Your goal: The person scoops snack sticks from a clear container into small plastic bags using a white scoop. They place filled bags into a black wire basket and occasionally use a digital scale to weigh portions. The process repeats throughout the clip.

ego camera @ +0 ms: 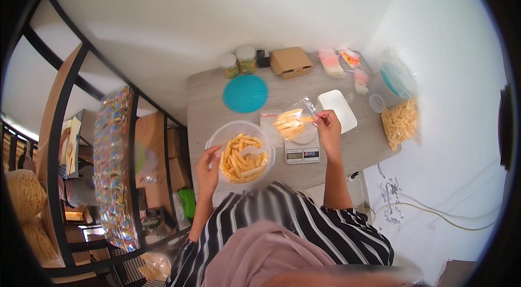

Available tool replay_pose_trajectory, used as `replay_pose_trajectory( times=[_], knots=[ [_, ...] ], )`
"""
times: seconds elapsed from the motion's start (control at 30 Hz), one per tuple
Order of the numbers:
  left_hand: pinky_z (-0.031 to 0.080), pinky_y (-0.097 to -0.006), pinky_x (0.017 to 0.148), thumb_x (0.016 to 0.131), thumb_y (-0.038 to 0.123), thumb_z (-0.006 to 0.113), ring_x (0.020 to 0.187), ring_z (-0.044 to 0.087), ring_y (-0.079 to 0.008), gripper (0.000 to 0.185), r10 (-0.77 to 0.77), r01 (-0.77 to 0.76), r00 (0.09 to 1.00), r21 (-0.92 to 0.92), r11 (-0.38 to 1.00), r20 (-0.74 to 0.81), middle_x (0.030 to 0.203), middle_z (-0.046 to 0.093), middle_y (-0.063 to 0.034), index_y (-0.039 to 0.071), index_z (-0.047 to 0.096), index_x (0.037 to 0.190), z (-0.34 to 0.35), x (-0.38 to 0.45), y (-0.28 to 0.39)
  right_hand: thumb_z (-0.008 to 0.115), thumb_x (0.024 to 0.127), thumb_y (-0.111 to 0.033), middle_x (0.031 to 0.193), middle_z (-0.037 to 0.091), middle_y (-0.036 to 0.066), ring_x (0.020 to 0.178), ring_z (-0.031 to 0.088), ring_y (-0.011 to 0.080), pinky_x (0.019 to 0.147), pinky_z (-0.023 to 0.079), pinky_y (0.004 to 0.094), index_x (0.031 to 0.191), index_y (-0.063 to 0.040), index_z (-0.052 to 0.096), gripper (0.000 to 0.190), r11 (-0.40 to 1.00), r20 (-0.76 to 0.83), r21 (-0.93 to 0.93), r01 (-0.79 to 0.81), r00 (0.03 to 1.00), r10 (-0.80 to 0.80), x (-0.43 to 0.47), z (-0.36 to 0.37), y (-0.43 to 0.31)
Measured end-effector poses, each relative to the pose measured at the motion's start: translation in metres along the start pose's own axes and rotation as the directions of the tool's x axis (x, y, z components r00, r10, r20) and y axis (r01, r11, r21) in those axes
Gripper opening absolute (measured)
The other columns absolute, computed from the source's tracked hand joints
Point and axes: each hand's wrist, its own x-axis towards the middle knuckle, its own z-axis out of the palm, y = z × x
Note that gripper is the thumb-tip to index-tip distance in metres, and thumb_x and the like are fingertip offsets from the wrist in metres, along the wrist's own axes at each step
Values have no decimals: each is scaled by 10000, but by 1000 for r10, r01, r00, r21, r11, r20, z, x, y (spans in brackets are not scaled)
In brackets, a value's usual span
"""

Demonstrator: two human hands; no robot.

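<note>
Pinched in my right hand [329, 126] is a small clear plastic bag [294, 122] partly filled with pale yellow snack sticks. It hangs over a white digital kitchen scale [302, 154], hiding part of the weighing plate. My left hand [208, 168] is at the left rim of a translucent round tub [215, 132], fingers apart and holding nothing; whether it touches the rim I cannot tell. Many more snack sticks [244, 167] fill the tub, with a translucent scoop [253, 150] lying among them. Flat plastic bags [268, 118] with a red strip lie left of the held bag.
Behind the scale is a white rectangular container [340, 110]. A turquoise lid [245, 93], two jars [246, 61] and a cardboard box [291, 62] stand farther back. At the right edge is a large bag of snack sticks [401, 124]. A black-framed shelf [134, 165] rises at left.
</note>
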Motion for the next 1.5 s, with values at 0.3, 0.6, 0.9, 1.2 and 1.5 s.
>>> replay_pose_trajectory(
  times=[0.3, 0.6, 0.9, 1.2, 1.5],
  knots=[
    [346, -443, 1144, 922, 119, 689, 1377, 428, -365, 478, 178, -125, 982, 492, 862, -62, 1456, 472, -199, 69, 550, 1377, -19, -2, -46, 670, 939, -84, 1125, 637, 162, 989, 645, 273, 871, 518, 371, 1212, 25, 583, 306, 839, -320, -519, -166, 947, -10, -36, -58, 159],
    [278, -448, 1182, 952, 169, 658, 1417, 361, -394, 675, -28, 58, 996, 389, 919, -82, 1511, 356, -249, 9, 332, 1521, -10, -3, -96, 633, 940, -198, 1527, 433, 176, 1438, 370, 339, 1168, 281, 500, 1409, -11, 494, 523, 320, -325, -908, -271, 937, -129, -100, -113, 171],
    [274, -414, 1178, 976, 136, 614, 1410, 385, -340, 636, -71, 99, 993, 325, 941, -98, 1513, 391, -221, -7, 324, 1523, -11, -3, -98, 586, 953, -268, 1555, 417, 140, 1462, 349, 291, 1204, 234, 491, 1431, -32, 484, 543, 285, -300, -924, -257, 946, -119, -105, -115, 174],
    [300, -398, 1160, 983, 127, 598, 1376, 432, -323, 597, -63, 83, 994, 260, 962, -86, 1469, 450, -217, -10, 341, 1505, -8, -4, -94, 638, 933, -293, 1403, 540, 132, 1315, 483, 308, 1076, 347, 492, 1269, -83, 616, 397, 395, -402, -851, -345, 913, -69, -88, -96, 163],
    [304, -398, 1161, 984, 128, 593, 1374, 445, -323, 576, -59, 80, 993, 227, 971, -99, 1477, 458, -215, -16, 365, 1493, -9, -7, -100, 657, 950, -259, 883, 711, 108, 857, 686, 262, 880, 463, 439, 1145, -26, 670, 304, 751, -353, -543, -376, 914, 202, -40, -36, 167]
  ],
)
